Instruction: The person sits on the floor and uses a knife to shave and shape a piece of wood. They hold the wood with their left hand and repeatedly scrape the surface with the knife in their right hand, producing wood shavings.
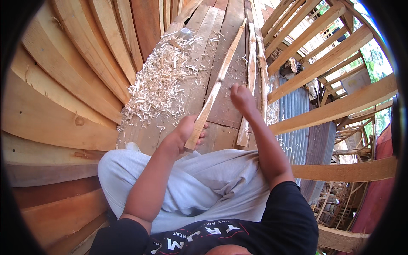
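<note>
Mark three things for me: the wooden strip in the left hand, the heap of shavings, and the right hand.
Wooden strip (214,91): head view, about midway along its length.
Heap of shavings (154,85): head view, middle of the heap.
Right hand (243,98): head view, middle of the hand.

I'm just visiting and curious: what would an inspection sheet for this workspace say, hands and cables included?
Surface: plank floor, partly strewn with shavings.
Job's things: long wooden strip held at its near end; two more strips lie to its right.
Clutter: heaped wood shavings at left; small pale container beyond.
Hands: left hand grips the strip; right hand curled, contents unclear.
Cables: nothing seen.
Surroundings: wooden boards at left; slatted railing and corrugated sheet at right.
</note>
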The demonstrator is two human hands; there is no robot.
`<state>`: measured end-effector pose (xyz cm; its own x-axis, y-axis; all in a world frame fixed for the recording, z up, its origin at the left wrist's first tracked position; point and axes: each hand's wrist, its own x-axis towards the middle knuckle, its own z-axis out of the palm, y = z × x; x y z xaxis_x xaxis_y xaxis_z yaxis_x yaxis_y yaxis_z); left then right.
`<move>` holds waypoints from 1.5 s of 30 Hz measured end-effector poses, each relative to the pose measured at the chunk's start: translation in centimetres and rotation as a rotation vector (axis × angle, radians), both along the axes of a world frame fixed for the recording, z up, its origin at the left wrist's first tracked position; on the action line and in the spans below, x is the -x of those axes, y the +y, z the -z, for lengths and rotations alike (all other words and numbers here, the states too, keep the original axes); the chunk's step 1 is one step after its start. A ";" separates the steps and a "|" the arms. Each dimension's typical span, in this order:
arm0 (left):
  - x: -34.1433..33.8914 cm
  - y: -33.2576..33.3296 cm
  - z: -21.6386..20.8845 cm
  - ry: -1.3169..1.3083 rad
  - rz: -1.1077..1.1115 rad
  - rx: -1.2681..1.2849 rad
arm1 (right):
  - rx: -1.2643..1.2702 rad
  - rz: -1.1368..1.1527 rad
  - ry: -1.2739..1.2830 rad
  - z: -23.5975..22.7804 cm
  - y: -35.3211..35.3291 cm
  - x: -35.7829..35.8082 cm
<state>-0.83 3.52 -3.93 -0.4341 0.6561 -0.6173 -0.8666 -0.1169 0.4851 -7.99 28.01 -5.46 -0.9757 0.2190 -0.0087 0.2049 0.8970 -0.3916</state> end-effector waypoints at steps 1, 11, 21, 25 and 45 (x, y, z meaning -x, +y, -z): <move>0.2 -0.5 0.3 -0.008 0.000 -0.013 | 0.003 -0.065 -0.084 -0.9 -2.6 -1.5; -1.1 1.8 -2.3 -0.005 -0.017 0.097 | -0.394 -0.069 0.170 6.8 11.5 3.6; -0.3 -0.5 -1.4 0.031 -0.041 0.127 | -0.026 -0.018 0.036 -0.3 -1.0 -0.2; -0.4 0.8 -1.6 0.062 -0.022 0.150 | -0.071 0.094 0.038 2.4 7.4 3.1; -3.6 1.5 -1.7 0.584 0.225 0.586 | -0.166 0.143 0.072 2.9 5.8 4.2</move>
